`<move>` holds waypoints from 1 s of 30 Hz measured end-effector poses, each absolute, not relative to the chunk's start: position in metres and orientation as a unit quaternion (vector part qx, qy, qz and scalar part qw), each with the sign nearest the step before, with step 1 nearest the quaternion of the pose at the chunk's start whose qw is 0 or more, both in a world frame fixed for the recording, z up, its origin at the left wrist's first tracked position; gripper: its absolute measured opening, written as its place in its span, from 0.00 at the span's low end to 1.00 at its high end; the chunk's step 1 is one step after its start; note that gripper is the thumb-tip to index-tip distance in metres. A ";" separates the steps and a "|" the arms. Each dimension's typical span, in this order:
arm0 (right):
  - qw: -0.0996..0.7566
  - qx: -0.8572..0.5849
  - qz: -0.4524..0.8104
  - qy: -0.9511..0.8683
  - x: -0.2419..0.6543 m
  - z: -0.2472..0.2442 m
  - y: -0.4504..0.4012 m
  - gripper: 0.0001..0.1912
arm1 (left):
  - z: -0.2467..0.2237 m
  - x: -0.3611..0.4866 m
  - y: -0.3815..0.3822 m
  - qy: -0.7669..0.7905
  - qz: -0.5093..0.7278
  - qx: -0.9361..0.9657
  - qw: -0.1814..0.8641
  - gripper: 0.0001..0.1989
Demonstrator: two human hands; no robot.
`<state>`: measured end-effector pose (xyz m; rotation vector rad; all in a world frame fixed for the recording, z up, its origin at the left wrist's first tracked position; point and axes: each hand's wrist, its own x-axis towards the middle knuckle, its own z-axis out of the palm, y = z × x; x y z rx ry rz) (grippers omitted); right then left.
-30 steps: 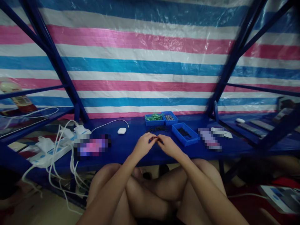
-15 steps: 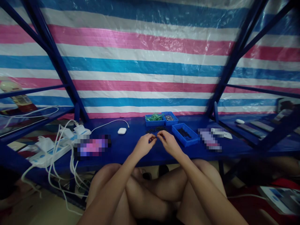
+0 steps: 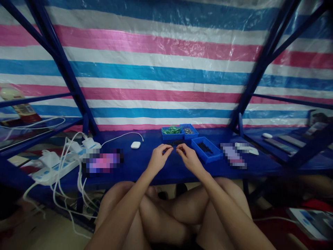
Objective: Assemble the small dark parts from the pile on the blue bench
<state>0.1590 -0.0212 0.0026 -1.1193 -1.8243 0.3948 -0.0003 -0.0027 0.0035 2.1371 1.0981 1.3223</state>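
Note:
My left hand (image 3: pixel 160 156) is held over the blue table with thumb and fingertips pinched together; whatever is between them is too small to make out. Facing it, a small gap away, my right hand (image 3: pixel 187 155) is pinched in the same way, its contents hidden. Just beyond the fingertips lies a loose pile of small black pieces (image 3: pixel 174 142). A blue tray of black pieces (image 3: pixel 206 147) stands right of my right hand. Behind are a blue tray of green pieces (image 3: pixel 172 130) and a smaller one of small metal parts (image 3: pixel 188 131).
To the left, a white power strip (image 3: pixel 65 163) carries several plugs and tangled cables beside a blurred-out phone (image 3: pixel 104 163). A white earbud case (image 3: pixel 135 145) sits near a cable end. Another blurred phone (image 3: pixel 233 155) lies at right. Blue metal posts (image 3: pixel 249 76) flank the striped sheet (image 3: pixel 166 69).
My hands, whose fingertips were nearly touching, have drawn slightly apart and moved a little farther from me. The trays have stayed in place.

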 end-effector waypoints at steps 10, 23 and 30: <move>0.385 -0.456 0.180 -0.782 0.155 0.029 -0.038 0.08 | 0.041 -0.010 0.014 0.348 0.378 0.836 0.192 0.07; 0.277 -0.515 0.264 -0.767 0.161 0.024 0.003 0.13 | 0.010 -0.017 0.060 0.339 0.271 0.901 0.017 0.09; 0.237 -0.529 0.297 -0.759 0.161 0.015 -0.006 0.13 | 0.007 -0.009 0.044 0.262 0.220 0.936 -0.084 0.09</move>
